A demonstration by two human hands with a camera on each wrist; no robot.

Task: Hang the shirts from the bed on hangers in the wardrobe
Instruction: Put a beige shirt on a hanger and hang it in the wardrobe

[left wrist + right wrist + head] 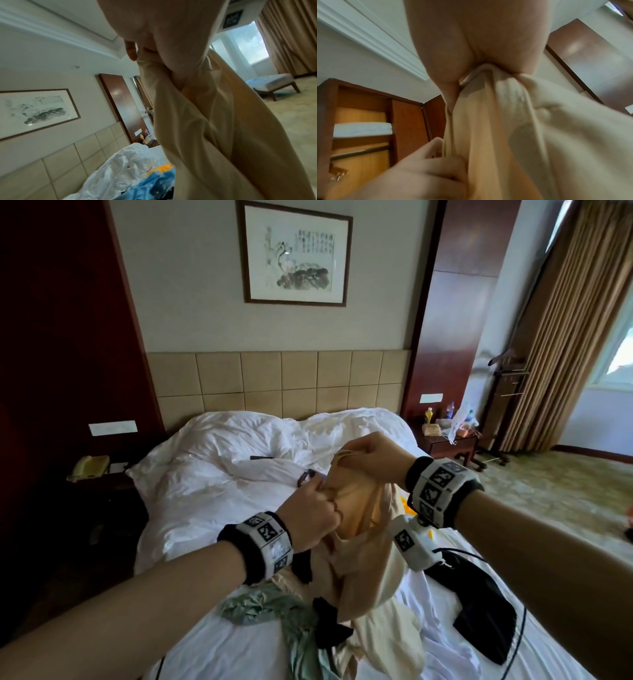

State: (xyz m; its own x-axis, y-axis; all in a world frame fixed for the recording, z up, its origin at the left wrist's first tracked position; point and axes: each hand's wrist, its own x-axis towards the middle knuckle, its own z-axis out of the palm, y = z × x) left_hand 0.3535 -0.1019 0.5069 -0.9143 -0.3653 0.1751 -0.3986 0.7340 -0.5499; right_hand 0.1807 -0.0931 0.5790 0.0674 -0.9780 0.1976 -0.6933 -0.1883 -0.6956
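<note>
Both my hands hold a beige shirt [363,542] lifted above the bed [212,481]. My left hand [329,499] grips a bunched edge of it, and my right hand [346,457] pinches another edge slightly higher and to the right. The rest of the shirt hangs down onto the pile of clothes. In the left wrist view my left hand [154,56] clutches the beige shirt [214,135]. The right wrist view has my right hand [471,77] clamped on the beige shirt [496,135], with my left hand [428,169] below it. The open wardrobe [406,121] with its rail [359,152] stands behind.
On the bed lie a green garment [274,607], a black garment [330,631], a white garment [428,648] and a black bag [479,611]. A nightstand [448,443] with bottles stands to the right and a telephone [89,467] to the left. A valet stand [507,392] is near the curtains.
</note>
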